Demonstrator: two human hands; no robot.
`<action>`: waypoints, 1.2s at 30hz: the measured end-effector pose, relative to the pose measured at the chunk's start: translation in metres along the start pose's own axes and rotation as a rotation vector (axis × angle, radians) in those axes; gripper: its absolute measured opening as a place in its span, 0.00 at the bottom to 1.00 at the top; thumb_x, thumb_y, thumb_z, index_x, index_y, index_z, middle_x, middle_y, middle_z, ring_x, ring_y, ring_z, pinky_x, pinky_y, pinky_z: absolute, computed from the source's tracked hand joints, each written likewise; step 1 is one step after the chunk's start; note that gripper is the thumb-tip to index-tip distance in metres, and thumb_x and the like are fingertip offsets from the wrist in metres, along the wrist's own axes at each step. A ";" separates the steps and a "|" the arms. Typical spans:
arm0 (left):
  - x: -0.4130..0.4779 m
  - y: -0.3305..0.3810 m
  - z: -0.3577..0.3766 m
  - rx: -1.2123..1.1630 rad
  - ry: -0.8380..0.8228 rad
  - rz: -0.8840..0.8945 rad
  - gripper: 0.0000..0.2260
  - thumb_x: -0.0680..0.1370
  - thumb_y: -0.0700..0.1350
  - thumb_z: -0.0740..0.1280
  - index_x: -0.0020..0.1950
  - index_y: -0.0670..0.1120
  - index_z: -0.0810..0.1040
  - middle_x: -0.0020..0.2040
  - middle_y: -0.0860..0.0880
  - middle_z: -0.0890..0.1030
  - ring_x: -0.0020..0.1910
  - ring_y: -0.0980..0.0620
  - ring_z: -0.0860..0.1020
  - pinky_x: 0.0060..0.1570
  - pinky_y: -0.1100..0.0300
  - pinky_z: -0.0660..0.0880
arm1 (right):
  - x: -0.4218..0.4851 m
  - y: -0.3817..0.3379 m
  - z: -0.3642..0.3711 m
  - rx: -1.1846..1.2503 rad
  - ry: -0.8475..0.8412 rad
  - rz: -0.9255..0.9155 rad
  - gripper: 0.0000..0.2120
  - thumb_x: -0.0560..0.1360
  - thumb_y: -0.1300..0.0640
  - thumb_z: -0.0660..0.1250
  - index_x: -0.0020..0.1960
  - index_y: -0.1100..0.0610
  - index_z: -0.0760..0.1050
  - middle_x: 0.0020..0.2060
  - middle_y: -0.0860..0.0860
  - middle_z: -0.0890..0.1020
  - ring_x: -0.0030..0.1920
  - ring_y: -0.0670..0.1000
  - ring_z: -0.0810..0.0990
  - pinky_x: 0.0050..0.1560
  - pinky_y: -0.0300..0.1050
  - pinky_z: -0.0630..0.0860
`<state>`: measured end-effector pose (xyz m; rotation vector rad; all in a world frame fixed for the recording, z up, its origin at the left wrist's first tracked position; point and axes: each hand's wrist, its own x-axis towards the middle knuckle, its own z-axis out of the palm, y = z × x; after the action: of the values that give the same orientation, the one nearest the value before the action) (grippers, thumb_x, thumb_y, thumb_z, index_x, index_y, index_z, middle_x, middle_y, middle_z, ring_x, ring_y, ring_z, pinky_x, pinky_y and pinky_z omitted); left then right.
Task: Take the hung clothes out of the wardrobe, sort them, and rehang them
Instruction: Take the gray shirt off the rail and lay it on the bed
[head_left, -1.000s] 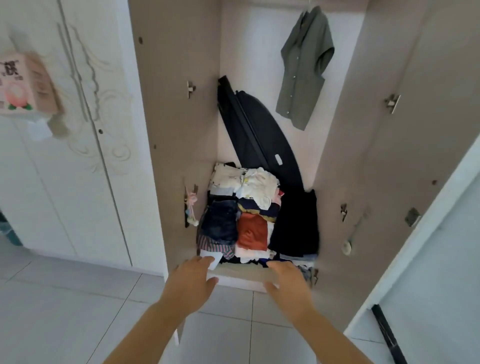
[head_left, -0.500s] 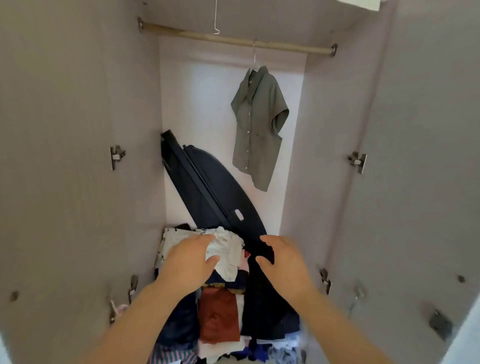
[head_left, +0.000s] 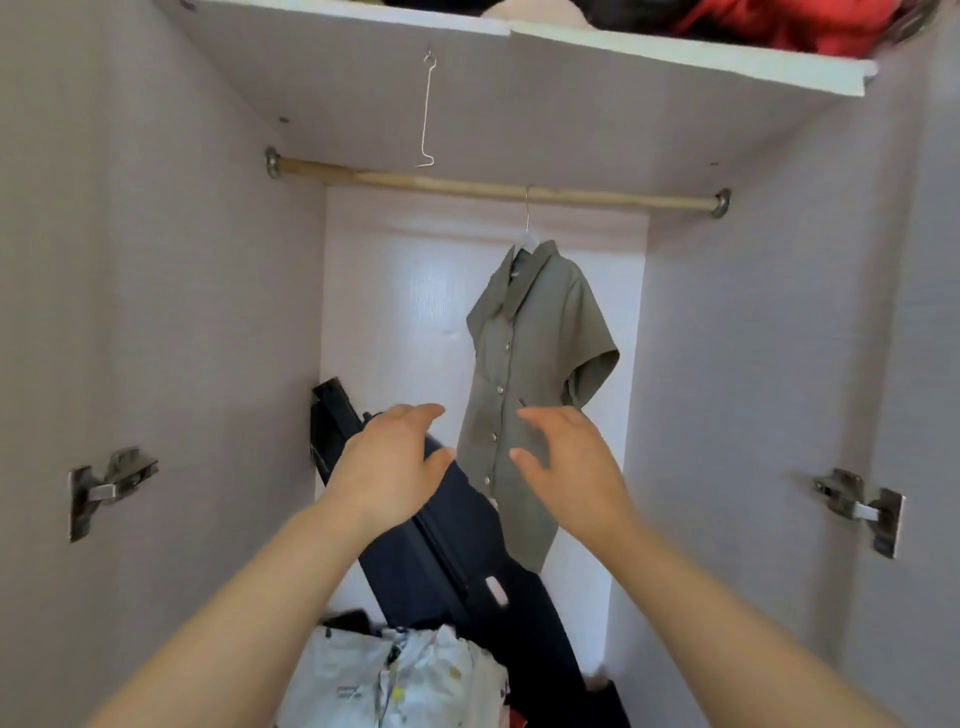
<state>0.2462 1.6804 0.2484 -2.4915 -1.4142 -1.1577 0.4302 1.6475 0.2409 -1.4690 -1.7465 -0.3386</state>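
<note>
A grey-green short-sleeved shirt (head_left: 524, 374) hangs on a wire hanger from the wooden rail (head_left: 467, 186) inside the open wardrobe. My left hand (head_left: 395, 467) is raised just left of the shirt's lower half, fingers apart, holding nothing. My right hand (head_left: 566, 467) is raised in front of the shirt's lower part, fingers spread and empty; whether it touches the cloth I cannot tell. A bare wire hook (head_left: 427, 111) dangles from the underside of the shelf, left of the shirt.
A dark flat folded object (head_left: 447, 545) leans against the back wall below the shirt. Folded clothes (head_left: 395, 675) are piled on the wardrobe floor. A white shelf (head_left: 675, 57) above the rail holds red and dark fabric. Door hinges (head_left: 111, 483) sit on both side walls.
My view has tilted up from the floor pile to the rail. Both hands have risen from the pile at the bottom to the level of the hanging shirt.
</note>
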 end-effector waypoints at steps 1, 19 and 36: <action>0.018 -0.002 0.000 0.009 0.011 0.017 0.23 0.78 0.51 0.61 0.73 0.49 0.61 0.69 0.47 0.69 0.66 0.49 0.67 0.66 0.54 0.64 | 0.018 0.004 0.000 -0.005 0.029 -0.014 0.20 0.77 0.53 0.63 0.68 0.51 0.67 0.64 0.49 0.72 0.63 0.47 0.69 0.58 0.33 0.60; 0.283 -0.060 0.028 -0.039 0.338 0.271 0.23 0.78 0.51 0.61 0.72 0.48 0.62 0.70 0.50 0.67 0.69 0.50 0.64 0.67 0.53 0.62 | 0.302 0.059 0.022 -0.460 0.392 -0.165 0.20 0.77 0.59 0.60 0.68 0.56 0.67 0.65 0.53 0.70 0.64 0.55 0.66 0.62 0.46 0.64; 0.349 -0.092 0.036 0.073 0.505 0.239 0.23 0.77 0.46 0.61 0.72 0.50 0.61 0.70 0.51 0.65 0.68 0.52 0.65 0.61 0.63 0.60 | 0.410 0.142 0.025 -0.587 0.502 -0.183 0.12 0.77 0.55 0.59 0.59 0.56 0.74 0.51 0.56 0.77 0.51 0.59 0.75 0.38 0.46 0.68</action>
<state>0.3021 1.9984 0.4136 -2.0385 -0.9761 -1.5024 0.5522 1.9905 0.4785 -1.4360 -1.4215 -1.2854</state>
